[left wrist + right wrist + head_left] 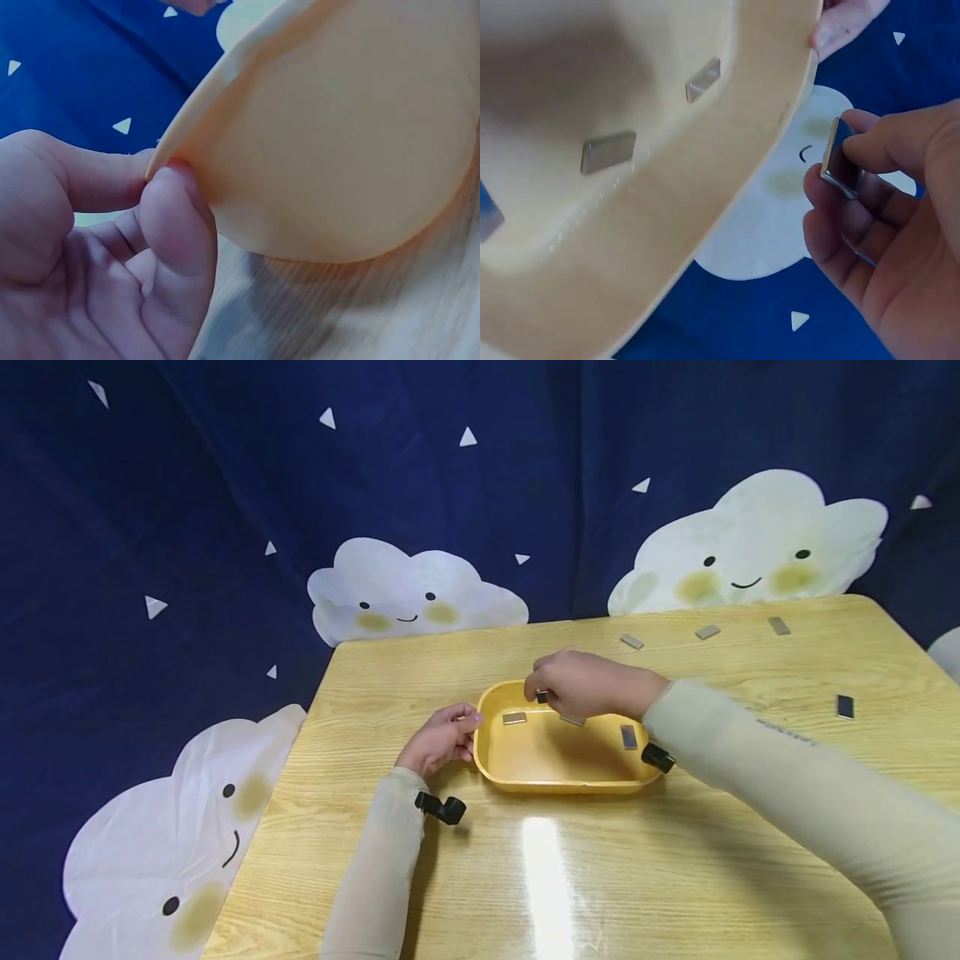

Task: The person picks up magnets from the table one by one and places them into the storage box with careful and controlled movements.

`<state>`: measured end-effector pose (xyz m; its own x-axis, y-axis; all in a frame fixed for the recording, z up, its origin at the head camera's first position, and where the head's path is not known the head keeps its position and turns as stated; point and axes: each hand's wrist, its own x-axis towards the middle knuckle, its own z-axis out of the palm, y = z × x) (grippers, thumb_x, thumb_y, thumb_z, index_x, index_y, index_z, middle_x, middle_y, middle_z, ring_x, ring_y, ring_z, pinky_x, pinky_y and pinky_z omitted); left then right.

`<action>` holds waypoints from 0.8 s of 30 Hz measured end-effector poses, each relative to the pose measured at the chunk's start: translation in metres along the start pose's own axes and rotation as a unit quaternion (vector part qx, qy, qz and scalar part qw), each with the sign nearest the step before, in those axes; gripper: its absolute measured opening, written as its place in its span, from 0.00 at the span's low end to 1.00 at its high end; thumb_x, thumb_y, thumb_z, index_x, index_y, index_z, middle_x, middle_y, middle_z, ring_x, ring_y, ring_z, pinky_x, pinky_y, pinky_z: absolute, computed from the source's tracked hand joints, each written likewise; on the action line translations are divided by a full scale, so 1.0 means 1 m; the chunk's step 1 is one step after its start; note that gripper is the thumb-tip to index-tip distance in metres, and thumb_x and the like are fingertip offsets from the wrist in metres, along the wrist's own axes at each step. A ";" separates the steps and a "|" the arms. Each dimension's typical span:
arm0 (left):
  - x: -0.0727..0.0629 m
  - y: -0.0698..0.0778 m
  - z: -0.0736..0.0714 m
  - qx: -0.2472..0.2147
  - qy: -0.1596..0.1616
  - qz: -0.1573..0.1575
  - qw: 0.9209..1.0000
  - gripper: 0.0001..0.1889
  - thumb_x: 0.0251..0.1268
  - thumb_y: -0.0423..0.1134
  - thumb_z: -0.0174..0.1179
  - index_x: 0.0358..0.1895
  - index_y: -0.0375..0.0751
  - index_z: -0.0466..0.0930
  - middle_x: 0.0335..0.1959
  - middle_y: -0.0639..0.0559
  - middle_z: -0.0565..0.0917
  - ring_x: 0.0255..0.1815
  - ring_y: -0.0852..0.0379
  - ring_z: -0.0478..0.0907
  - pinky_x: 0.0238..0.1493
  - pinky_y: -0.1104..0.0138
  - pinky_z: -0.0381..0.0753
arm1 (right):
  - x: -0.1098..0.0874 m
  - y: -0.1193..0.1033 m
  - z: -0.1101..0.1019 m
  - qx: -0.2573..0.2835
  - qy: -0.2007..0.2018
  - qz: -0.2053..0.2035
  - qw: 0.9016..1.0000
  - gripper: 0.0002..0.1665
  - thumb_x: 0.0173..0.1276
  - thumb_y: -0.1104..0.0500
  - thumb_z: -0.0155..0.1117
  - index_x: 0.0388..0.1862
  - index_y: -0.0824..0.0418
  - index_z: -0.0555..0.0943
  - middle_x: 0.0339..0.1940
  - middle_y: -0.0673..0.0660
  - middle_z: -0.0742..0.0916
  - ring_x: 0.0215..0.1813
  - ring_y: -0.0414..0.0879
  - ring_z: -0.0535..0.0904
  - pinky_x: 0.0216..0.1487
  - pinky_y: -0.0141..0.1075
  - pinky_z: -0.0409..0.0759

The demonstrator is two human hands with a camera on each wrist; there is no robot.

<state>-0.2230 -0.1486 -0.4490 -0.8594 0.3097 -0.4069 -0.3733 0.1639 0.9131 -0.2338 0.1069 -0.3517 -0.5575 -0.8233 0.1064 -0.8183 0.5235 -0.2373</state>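
Right wrist, frame right: block point(838, 168), likely slick, best face-held; right grip point(904, 240) pinching it, left grip point(439, 742) pinching tray point(567, 787).

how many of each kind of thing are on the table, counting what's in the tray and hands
Yellow tray: 1
Small flat blocks: 8 (4 on the table, 3 in the tray, 1 in the right hand)
Total: 9
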 end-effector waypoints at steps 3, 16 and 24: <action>0.000 -0.001 0.001 -0.001 0.001 -0.003 1.000 0.07 0.76 0.38 0.52 0.43 0.37 0.70 0.20 0.55 0.74 0.17 0.62 0.71 0.19 0.73 0.75 | 0.003 -0.003 0.008 0.000 -0.014 -0.005 1.000 0.19 0.56 0.76 0.54 0.36 0.58 0.86 0.33 0.55 0.86 0.35 0.45 0.80 0.41 0.40 0.83; 0.000 -0.001 0.002 -0.007 0.004 -0.006 1.000 0.05 0.76 0.38 0.52 0.38 0.43 0.71 0.19 0.55 0.73 0.17 0.62 0.70 0.18 0.73 0.74 | 0.017 -0.015 0.031 0.025 -0.078 -0.006 0.997 0.12 0.60 0.73 0.60 0.35 0.61 0.85 0.33 0.53 0.87 0.36 0.45 0.81 0.44 0.38 0.82; 0.001 0.000 0.000 -0.002 0.004 -0.001 1.000 0.05 0.76 0.37 0.51 0.37 0.44 0.70 0.19 0.55 0.73 0.17 0.62 0.70 0.19 0.73 0.74 | 0.020 -0.015 0.033 0.015 -0.096 -0.009 0.995 0.13 0.59 0.73 0.59 0.35 0.59 0.85 0.33 0.53 0.88 0.36 0.44 0.81 0.42 0.37 0.82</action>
<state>-0.2237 -0.1480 -0.4493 -0.8613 0.3022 -0.4084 -0.3766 0.1599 0.9125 -0.2278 0.0751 -0.3779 -0.5038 -0.8606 -0.0743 -0.8218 0.5040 -0.2660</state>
